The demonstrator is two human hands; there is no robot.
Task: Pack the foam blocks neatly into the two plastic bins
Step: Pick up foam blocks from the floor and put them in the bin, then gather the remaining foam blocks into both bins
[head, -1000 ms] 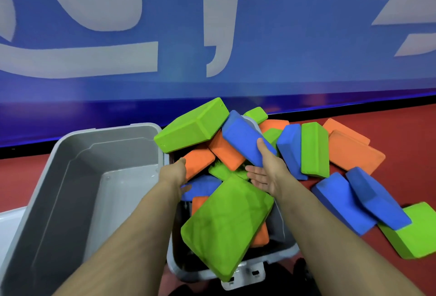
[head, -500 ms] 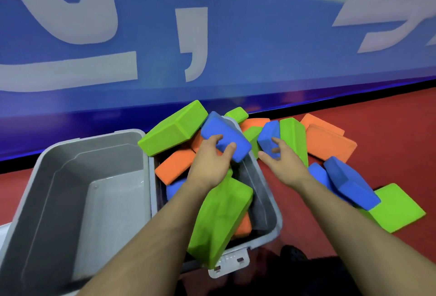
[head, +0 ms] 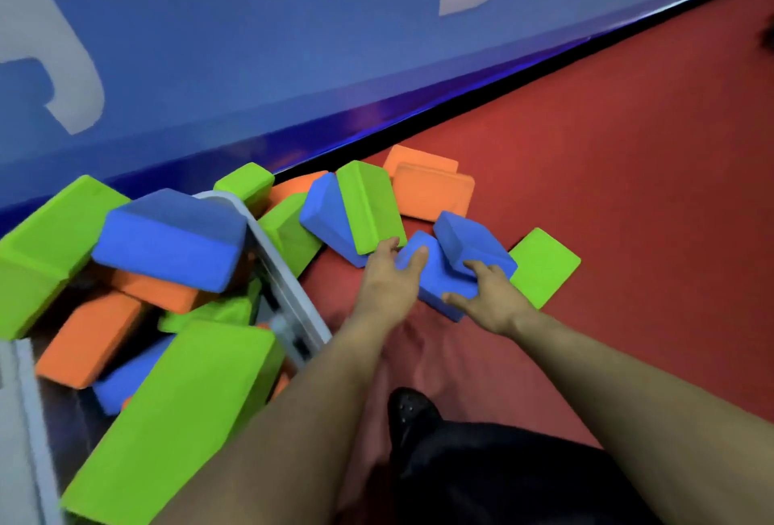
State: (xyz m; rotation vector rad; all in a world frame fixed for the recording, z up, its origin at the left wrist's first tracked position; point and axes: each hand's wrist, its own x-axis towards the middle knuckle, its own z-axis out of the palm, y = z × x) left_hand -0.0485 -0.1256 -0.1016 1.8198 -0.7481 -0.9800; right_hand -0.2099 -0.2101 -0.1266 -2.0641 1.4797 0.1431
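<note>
- The left hand [head: 387,288] and the right hand [head: 492,300] both hold 1 blue foam block [head: 435,279] that lies on the red floor [head: 628,147]
- The left hand has its thumb and fingers curled over the far left end of this block
- The right hand has its fingers curled over the near right side of it
- A second blue block [head: 471,241] leans on top of the held block, just behind the right hand
- A flat green block [head: 544,267] lies on the floor just to the right of them
- A blue and a green block [head: 370,206] stand tilted side by side behind the left hand, with 2 orange blocks [head: 433,193] behind them
- The gray plastic bin [head: 289,298] sits on the left, piled full with green, blue and orange blocks that stick up over its rim
- A big blue block [head: 171,239] rests on top of that pile
- A blue wall [head: 251,42] with pale letters runs behind everything
- A black shoe [head: 410,411] shows low down between the arms
</note>
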